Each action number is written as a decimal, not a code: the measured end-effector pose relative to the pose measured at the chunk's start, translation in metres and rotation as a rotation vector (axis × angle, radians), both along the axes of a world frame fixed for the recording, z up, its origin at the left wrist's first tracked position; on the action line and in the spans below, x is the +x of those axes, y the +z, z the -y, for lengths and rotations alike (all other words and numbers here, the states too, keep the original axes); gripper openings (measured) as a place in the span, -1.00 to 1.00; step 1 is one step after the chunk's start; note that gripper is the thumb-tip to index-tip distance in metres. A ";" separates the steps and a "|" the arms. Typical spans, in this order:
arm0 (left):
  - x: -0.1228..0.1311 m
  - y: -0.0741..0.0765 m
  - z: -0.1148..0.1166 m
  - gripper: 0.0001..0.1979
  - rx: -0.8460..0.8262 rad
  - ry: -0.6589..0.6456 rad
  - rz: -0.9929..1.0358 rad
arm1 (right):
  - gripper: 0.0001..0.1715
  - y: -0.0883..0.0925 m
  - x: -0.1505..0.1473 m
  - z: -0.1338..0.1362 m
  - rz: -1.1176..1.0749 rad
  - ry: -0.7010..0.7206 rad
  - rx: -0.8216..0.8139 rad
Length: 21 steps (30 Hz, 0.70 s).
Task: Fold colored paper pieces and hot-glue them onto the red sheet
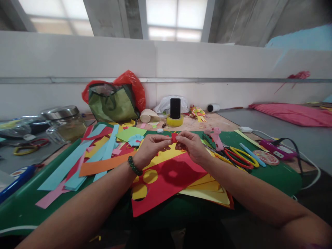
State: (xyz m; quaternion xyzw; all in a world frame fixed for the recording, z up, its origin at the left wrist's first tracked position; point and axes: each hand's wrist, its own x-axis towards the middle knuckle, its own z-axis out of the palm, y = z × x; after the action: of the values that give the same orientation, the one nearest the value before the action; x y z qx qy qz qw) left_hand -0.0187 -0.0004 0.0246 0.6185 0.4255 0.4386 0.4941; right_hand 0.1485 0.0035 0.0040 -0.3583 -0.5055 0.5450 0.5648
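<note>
A small red paper piece (174,137) is pinched between the fingertips of my left hand (155,145) and my right hand (190,143), held up over the table. Both hands are closed on it from either side; its exact shape is partly hidden by the fingers. Below them lies a large red paper sheet (168,180) with round holes cut near its left end, through which yellow shows. Several yellow and orange sheets (207,193) are stacked under it. A green beaded bracelet (134,166) circles my left wrist.
Coloured paper strips (70,166) spread at left. At right are scissors (240,159), a pink glue gun (216,138) and a purple device (278,149) with a cord. Behind stand a phone (175,108) on yellow tape (174,121), a green bag (114,103) and a glass jar (64,126).
</note>
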 end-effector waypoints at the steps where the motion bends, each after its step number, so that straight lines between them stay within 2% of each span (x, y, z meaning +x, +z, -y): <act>1: 0.000 0.000 0.000 -0.78 0.004 0.000 -0.006 | -0.68 0.000 0.000 0.000 -0.003 -0.002 -0.003; 8: 0.002 0.001 0.003 -0.79 0.050 -0.001 -0.014 | -0.69 0.000 -0.001 0.000 0.023 -0.016 0.060; 13: 0.005 0.004 0.006 -0.76 0.082 -0.006 -0.021 | -0.70 0.000 -0.001 0.003 0.109 -0.036 0.121; 21: 0.004 0.000 0.003 -0.82 0.151 -0.014 -0.064 | -0.70 -0.002 0.003 0.002 0.235 -0.045 0.201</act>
State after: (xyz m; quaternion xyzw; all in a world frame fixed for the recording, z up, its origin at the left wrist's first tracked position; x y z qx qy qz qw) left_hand -0.0149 -0.0033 0.0249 0.6705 0.4025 0.4459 0.4354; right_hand 0.1515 0.0019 0.0025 -0.3725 -0.6120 0.4331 0.5469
